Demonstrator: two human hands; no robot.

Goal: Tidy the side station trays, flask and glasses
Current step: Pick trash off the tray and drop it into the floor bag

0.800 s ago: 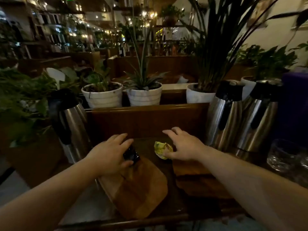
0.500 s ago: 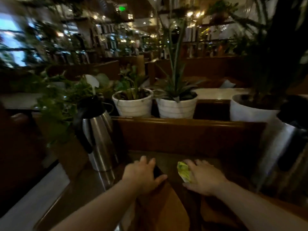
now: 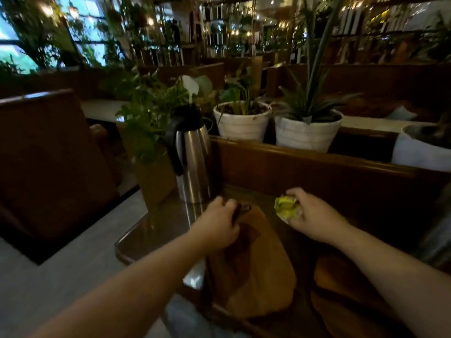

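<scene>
At the near edge of the dark surface, two wooden trays. Left tray: long axis runs near-to-far, far end leaning a little right. Right tray: mostly in shadow, partly under the right forearm, just beside the first, a dark gap between them.

Left hand lies over the far end of the left tray, fingers curled around a small dark object; too blurred to identify. Right hand is past the right tray, above the surface, closed on a crumpled yellow-green wrapper that sticks out at the thumb side. Hands well apart, neither touching the other.

One steel flask upright, just beyond the left hand, at the surface's far left corner; black handle toward the left, black lid on top.

Behind the wooden partition: three white plant pots in a row, the third cut off at the right edge. Glasses: none discernible.
</scene>
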